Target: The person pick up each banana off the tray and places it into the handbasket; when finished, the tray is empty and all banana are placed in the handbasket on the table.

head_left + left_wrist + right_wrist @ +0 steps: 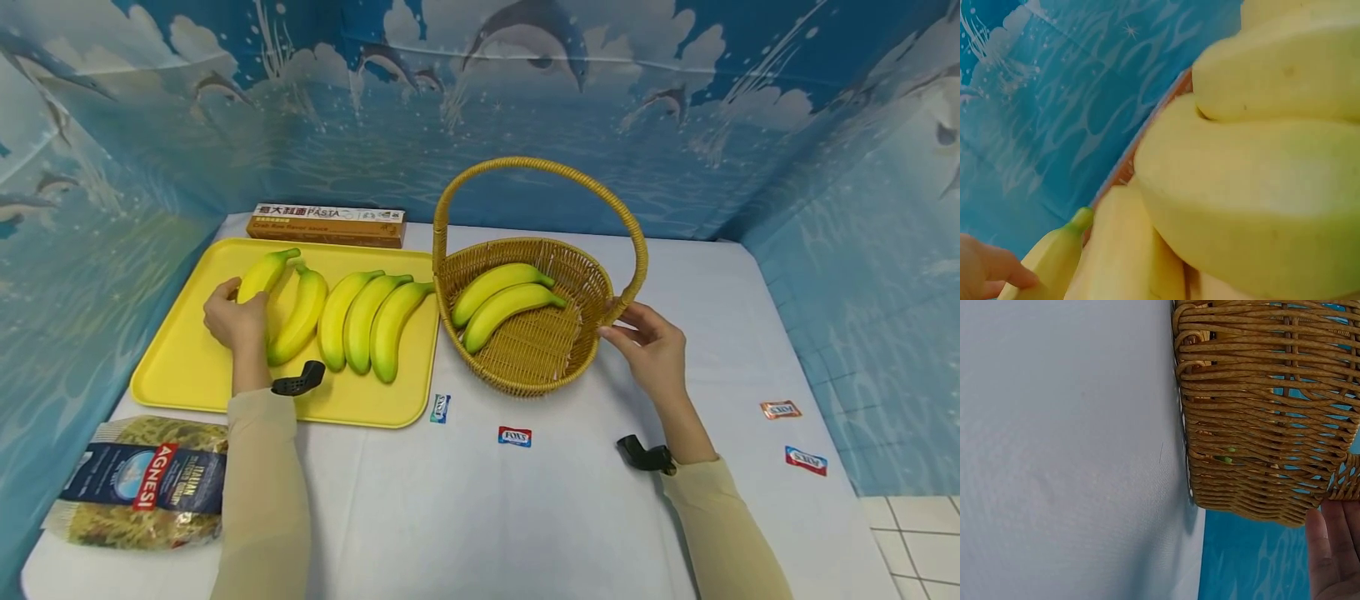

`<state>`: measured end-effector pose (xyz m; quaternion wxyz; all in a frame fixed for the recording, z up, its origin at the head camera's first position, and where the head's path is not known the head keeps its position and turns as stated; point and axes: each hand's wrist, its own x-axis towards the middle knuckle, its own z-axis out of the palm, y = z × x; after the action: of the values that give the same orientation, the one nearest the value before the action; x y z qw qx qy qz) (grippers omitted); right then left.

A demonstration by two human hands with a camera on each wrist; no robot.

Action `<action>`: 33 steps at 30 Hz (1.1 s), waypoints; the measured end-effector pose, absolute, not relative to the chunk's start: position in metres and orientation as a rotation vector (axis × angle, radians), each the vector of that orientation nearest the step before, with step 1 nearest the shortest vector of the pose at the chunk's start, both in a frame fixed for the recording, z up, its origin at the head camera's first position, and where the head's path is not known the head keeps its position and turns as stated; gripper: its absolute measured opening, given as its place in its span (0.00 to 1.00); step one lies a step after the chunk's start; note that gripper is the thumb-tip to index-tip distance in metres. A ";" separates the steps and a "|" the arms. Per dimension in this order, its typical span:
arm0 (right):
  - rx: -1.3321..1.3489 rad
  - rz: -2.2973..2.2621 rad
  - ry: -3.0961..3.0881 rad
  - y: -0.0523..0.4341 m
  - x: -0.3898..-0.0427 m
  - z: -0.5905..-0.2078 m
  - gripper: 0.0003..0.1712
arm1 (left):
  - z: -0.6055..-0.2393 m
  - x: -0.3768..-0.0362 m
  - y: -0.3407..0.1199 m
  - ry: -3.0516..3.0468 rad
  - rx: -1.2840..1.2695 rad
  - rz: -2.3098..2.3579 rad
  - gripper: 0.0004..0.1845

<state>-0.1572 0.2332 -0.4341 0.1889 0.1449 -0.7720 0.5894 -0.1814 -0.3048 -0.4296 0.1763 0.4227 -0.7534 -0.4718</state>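
My left hand (pixel 236 321) grips the leftmost banana (pixel 264 275) at the left part of the yellow tray (pixel 176 367). The same banana (pixel 1060 265) shows at the bottom left of the left wrist view, with a finger on its side. Several more bananas (pixel 360 325) lie side by side on the tray, stems pointing away. At the right, my right hand (pixel 654 346) holds the rim of the wicker basket (pixel 517 386) at the foot of its handle. Two bananas (pixel 513 308) lie in the left part of the basket. In the right wrist view, fingers (pixel 1325 550) touch the basket's woven side (pixel 1260 437).
A pasta box (pixel 326 227) stands behind the tray. A bag of Agnesi pasta (pixel 150 483) lies at the front left, beside the left sleeve. Small wrapped candies (pixel 514 437) are scattered in front of the basket and at the right. A dolphin-print curtain (pixel 525 108) surrounds the table.
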 end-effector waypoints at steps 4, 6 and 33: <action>0.400 1.641 -2.180 0.234 -0.157 -0.434 0.23 | -0.415 -0.179 -0.295 -2.108 1.137 -1.383 0.27; 0.399 1.641 -2.179 0.234 -0.157 -0.434 0.23 | -0.406 -0.176 -0.287 -2.098 1.090 -1.419 0.27; 0.400 1.652 -2.167 0.233 -0.158 -0.436 0.22 | -0.339 -0.122 -0.114 -2.311 -0.091 -1.417 0.23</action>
<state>-0.1583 0.2334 -0.4362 0.1923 0.1426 -0.7721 0.5887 -0.1224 -0.1140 -0.3392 0.2130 -0.0328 -0.8324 -0.5105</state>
